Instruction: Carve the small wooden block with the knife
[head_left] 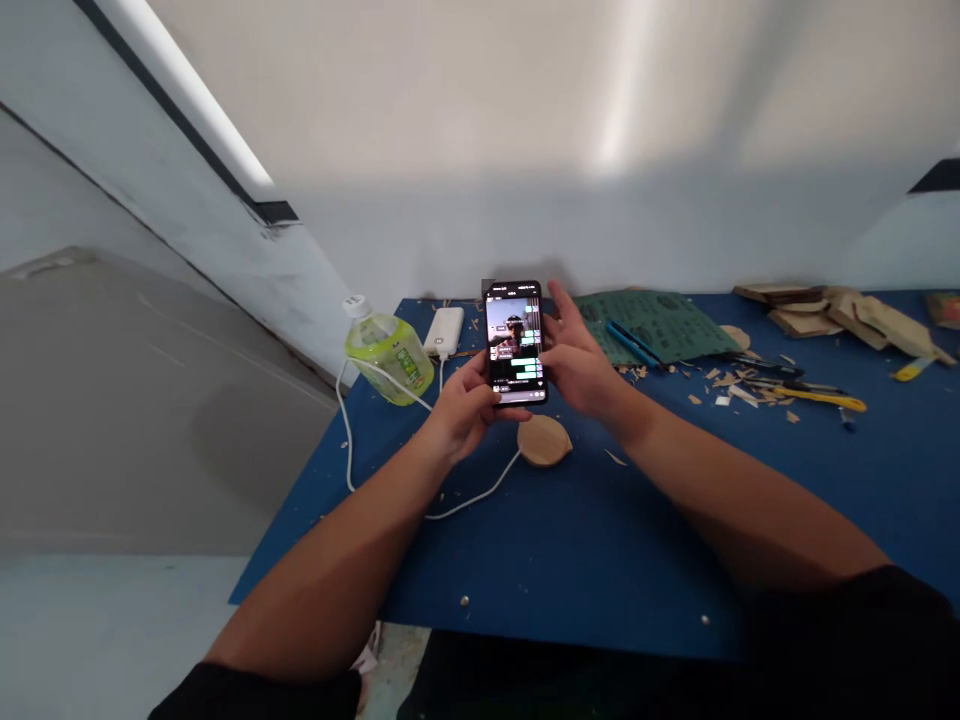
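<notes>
Left hand (463,408) closed around the lower left edge of a black smartphone (514,343), gripping it; right hand (579,362) open, fingers spread, against the phone's right edge. Phone held up between both hands, upright and slightly tilted, above the far half of a blue work board (600,560). Screen lit, showing a picture of a person with green bars stacked at the right; small text too tiny to read.

Just below the phone, a round wooden disc (544,441) lying flat on the board, clear of both hands. White cable (480,496) curving from the disc's edge under the left forearm, then looping up toward the bottle; exact end hidden. Beyond the left hand, a white power bank (444,332) with a short cable, and a plastic bottle (388,352) of pale green drink lying tilted on its side, white cap toward the board's left edge.

Right of the phone, a green sandpaper sheet (645,325) with blue pens (634,343) on it. Farther right, scattered wood shavings (739,395), a yellow utility knife (817,400), and a pile of wood blocks (825,315).
</notes>
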